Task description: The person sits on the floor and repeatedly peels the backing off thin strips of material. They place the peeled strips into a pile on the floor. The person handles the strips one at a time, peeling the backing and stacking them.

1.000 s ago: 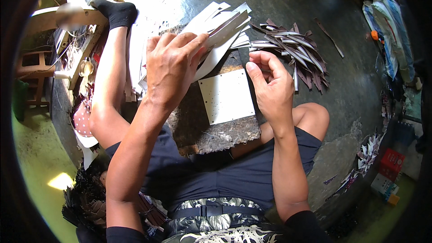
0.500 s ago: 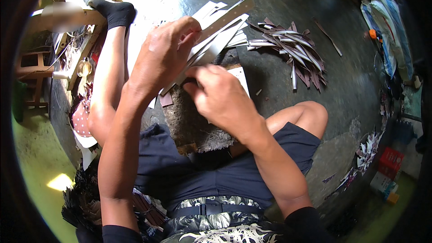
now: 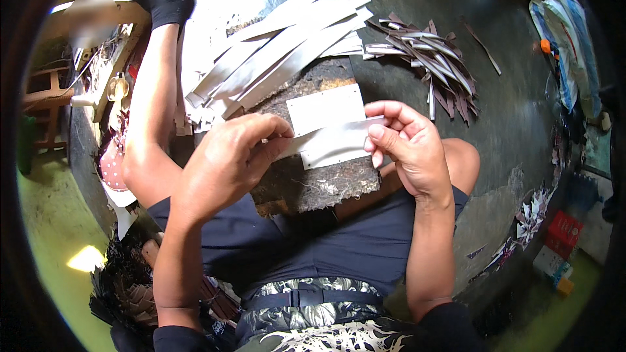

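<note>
Between my hands a white strip [image 3: 334,135] is stretched across a white rectangular plate [image 3: 325,109] with small dark dots near its corners. My left hand [image 3: 228,161] pinches the strip's left end between thumb and fingers. At the other end, my right hand [image 3: 409,145] grips it between thumb and forefinger, the other fingers curled. Under the plate lies a worn, dark block [image 3: 313,192] with frayed edges, between my legs. Just beyond my left hand, a heap of long white strips [image 3: 287,42] rests partly on the block's far end.
A pile of narrow brown and white strips [image 3: 433,68] lies on the dark floor to the right. Blue-white plastic sacks [image 3: 564,52] stand at the far right, above a red box [image 3: 564,231]. My outstretched leg and a wooden frame [image 3: 117,65] border the left side.
My left hand has come down and nearer from the strip heap, leaving several strips there. My right hand has moved right. One strip is now held flat between both hands over the plate.
</note>
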The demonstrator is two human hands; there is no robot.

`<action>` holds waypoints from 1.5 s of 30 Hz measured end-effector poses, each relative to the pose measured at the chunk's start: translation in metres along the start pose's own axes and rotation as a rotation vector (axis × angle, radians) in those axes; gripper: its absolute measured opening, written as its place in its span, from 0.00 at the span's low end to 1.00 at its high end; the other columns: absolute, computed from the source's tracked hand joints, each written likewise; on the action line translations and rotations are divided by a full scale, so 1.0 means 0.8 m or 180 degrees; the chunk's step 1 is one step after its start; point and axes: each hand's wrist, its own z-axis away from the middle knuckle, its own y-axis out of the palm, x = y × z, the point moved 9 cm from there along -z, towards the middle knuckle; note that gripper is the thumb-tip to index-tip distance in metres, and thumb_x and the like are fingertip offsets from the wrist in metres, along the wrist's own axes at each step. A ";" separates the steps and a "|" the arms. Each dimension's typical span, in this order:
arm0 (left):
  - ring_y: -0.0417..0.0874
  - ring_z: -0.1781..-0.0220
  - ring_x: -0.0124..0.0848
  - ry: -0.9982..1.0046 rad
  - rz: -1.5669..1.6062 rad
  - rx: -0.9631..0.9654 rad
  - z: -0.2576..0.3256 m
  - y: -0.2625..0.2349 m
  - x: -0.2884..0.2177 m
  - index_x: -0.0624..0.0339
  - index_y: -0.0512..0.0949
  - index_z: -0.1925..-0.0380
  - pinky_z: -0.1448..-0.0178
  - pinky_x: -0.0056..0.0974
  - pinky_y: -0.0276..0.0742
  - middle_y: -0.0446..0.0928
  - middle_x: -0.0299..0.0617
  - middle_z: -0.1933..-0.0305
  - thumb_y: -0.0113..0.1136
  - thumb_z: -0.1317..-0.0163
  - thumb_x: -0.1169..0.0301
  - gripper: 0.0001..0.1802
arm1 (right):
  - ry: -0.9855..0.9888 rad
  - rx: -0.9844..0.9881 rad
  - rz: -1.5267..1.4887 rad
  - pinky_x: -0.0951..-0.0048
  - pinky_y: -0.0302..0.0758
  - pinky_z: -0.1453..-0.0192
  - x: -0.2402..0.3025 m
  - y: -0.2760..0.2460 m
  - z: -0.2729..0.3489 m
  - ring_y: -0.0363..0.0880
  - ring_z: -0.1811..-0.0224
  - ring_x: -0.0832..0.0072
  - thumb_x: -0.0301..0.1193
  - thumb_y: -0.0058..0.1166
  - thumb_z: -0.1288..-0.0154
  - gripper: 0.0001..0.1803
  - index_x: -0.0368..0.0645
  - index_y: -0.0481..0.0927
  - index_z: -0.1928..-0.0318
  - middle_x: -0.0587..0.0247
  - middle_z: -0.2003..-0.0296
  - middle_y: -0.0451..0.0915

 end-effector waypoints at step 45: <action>0.91 0.62 0.34 0.0896 -0.0573 -0.1074 -0.032 0.102 -0.045 0.56 0.93 0.46 0.61 0.40 0.88 0.85 0.41 0.53 0.81 0.34 0.73 0.16 | -0.0234 -0.0478 0.0714 0.84 0.71 0.70 -0.023 -0.024 -0.011 0.74 0.72 0.92 0.36 0.67 0.13 0.13 0.37 0.89 0.51 0.77 0.71 0.81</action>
